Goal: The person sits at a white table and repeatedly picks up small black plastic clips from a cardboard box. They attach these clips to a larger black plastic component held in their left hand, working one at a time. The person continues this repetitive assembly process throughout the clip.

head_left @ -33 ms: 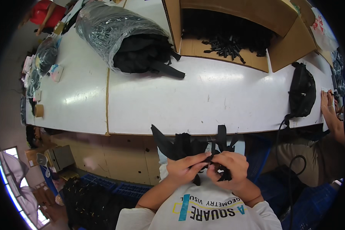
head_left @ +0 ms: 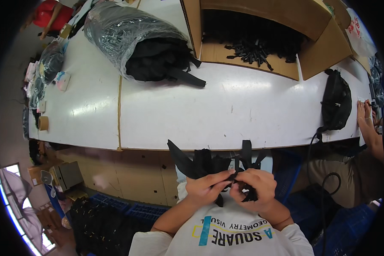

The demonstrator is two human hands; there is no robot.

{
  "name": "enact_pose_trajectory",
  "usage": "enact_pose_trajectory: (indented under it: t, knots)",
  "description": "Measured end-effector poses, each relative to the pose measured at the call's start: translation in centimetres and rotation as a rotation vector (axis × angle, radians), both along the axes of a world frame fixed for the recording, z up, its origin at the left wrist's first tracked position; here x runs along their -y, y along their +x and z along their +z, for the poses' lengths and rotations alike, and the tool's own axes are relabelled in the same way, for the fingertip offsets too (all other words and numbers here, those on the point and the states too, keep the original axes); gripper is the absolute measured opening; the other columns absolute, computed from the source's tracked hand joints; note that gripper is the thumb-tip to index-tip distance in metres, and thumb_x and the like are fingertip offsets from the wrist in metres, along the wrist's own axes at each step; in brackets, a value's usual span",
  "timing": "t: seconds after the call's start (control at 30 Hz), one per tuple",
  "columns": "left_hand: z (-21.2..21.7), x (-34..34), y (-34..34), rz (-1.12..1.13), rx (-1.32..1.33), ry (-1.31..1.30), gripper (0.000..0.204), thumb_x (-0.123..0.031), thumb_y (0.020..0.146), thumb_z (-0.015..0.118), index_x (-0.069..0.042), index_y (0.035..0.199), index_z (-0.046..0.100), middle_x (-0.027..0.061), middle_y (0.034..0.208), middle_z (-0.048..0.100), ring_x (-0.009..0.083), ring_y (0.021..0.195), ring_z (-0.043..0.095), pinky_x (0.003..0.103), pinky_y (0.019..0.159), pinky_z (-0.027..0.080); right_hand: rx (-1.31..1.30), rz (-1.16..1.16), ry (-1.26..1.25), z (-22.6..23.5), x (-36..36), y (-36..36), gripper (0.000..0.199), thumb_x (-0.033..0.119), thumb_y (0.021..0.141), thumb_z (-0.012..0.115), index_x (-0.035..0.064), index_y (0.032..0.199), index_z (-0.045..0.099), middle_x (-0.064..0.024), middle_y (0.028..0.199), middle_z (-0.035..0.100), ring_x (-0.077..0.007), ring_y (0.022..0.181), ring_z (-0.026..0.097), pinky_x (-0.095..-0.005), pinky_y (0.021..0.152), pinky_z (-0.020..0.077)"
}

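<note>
The long white table [head_left: 226,111] fills most of your view, running left to right beyond your hands. At its far edge an open cardboard box [head_left: 260,25] lies tipped toward you, its mouth within reach, with small black plastic parts [head_left: 251,52] spilled on its near flap. Left of it lies a clear plastic bag of black straps [head_left: 136,40], open toward the table's middle, one strap trailing out. Far right, a finished-looking black waist bag [head_left: 336,101] rests beside a co-worker's hand [head_left: 365,117]. Close to your chest, below the near table edge, you hold a bundle of black webbing straps [head_left: 209,164]. Your left hand [head_left: 207,187] pinches the webbing between thumb and fingers; your right hand [head_left: 254,185] curls tight around it, probably steadying it for threading.
</note>
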State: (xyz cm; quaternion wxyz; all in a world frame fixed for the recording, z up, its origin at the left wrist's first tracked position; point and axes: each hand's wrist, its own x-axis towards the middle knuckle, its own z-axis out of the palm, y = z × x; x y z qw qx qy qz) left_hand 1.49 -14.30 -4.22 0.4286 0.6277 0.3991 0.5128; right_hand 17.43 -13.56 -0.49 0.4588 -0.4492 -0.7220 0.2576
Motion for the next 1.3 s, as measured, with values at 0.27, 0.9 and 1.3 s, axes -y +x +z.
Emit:
enact_pose_trajectory:
  t: [0.27,0.9,1.3]
  knots:
    - [-0.9,1.3,1.1,0.073,-0.045,0.054,0.026,0.012,0.074,0.065,0.004,0.098,0.065,0.0153,0.087,0.068,0.0174,0.075,0.067,0.025,0.069,0.053,-0.024,-0.107,-0.038,-0.2,0.8,-0.9,0.017,0.000,0.064,0.065,-0.0007,0.078,0.055,-0.0049,0.053,0.052,-0.0134,0.043,0.052,-0.0223,0.042,0.0414]
    - [0.7,2.1,0.4,-0.161,1.147,-1.145,0.014,-0.010,0.088,0.050,0.003,0.090,0.057,0.0101,0.085,0.061,0.0143,0.076,0.057,0.026,0.069,0.045,-0.082,-0.114,-0.039,0.5,0.7,-2.0,0.020,-0.001,0.055,0.062,0.0026,0.072,0.052,-0.0017,0.051,0.050,-0.0100,0.039,0.048,-0.0205,0.040,0.0384]
    - [-1.8,2.6,-0.6,-0.379,1.248,-1.158,0.017,0.003,0.085,0.052,-0.004,0.099,0.050,0.0074,0.097,0.057,0.0190,0.098,0.054,0.037,0.090,0.042,-0.137,-0.139,-0.113,0.1,1.1,-2.2,0.021,0.000,0.057,0.063,0.0023,0.075,0.053,-0.0013,0.054,0.050,-0.0090,0.040,0.047,-0.0213,0.041,0.0389]
